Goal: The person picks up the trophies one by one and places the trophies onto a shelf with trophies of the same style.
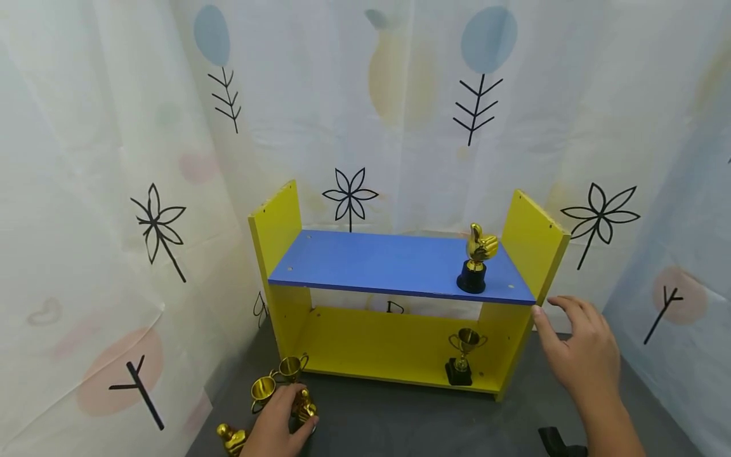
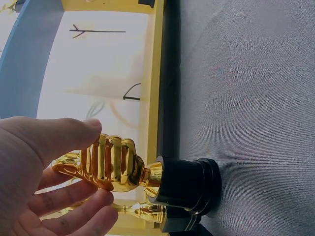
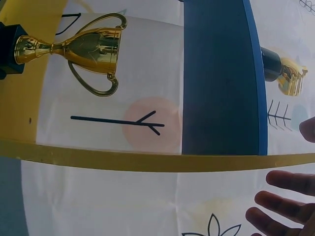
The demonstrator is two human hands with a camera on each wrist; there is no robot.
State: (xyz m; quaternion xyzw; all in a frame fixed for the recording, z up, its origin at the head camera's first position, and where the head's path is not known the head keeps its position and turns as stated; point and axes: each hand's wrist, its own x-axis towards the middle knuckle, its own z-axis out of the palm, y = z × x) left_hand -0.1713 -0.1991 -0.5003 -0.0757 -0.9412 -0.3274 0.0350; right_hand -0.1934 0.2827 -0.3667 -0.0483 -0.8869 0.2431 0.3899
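My left hand [image 1: 276,422] is at a gold thumbs-up trophy [image 2: 113,162] standing on the grey surface at the shelf's front left. In the left wrist view, thumb and curled fingers hold the golden fist from opposite sides, above its black base. Two gold cup trophies [image 1: 263,388] stand just behind that hand, and another gold figure trophy [image 1: 231,438] is to its left. My right hand [image 1: 588,349], fingers apart and holding nothing, is beside the right side panel of the yellow and blue shelf [image 1: 377,260]; whether it touches the panel I cannot tell.
On the blue upper board, toward the right, stands a thumbs-up trophy [image 1: 476,260]. Below it, a two-handled cup trophy [image 1: 464,355] occupies the yellow lower board. A black object [image 1: 559,442] lies near my right forearm. Printed cloth [image 1: 400,158] hangs behind and at both sides.
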